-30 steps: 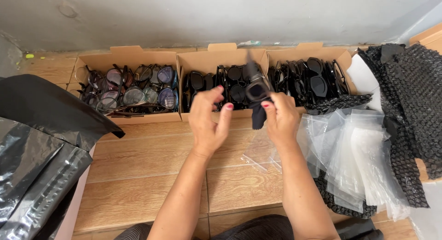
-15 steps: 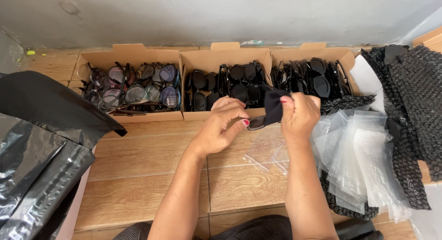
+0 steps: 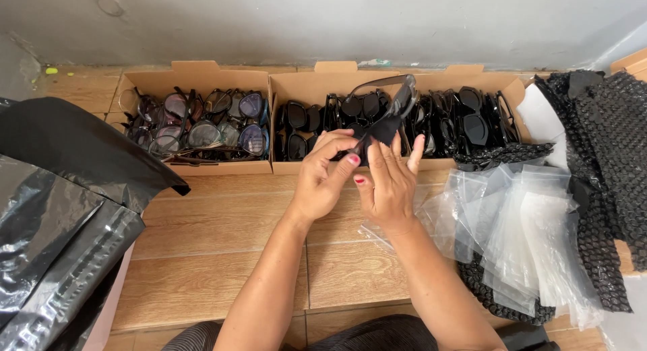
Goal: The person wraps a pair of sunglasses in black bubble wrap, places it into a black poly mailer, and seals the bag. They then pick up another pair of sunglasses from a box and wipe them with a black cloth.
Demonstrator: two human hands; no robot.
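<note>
glossy plastic sunglasses (image 3: 394,98), matt black cloth (image 3: 381,132), cardboard box (image 3: 317,85).

brown cardboard boxes (image 3: 222,81) by wall; clear bags (image 3: 526,236) right.

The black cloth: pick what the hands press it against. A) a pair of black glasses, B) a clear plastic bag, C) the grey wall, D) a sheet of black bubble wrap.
A: both the left hand and the right hand pinch the black cloth around a pair of black glasses, held above the cardboard box of dark glasses.
</note>
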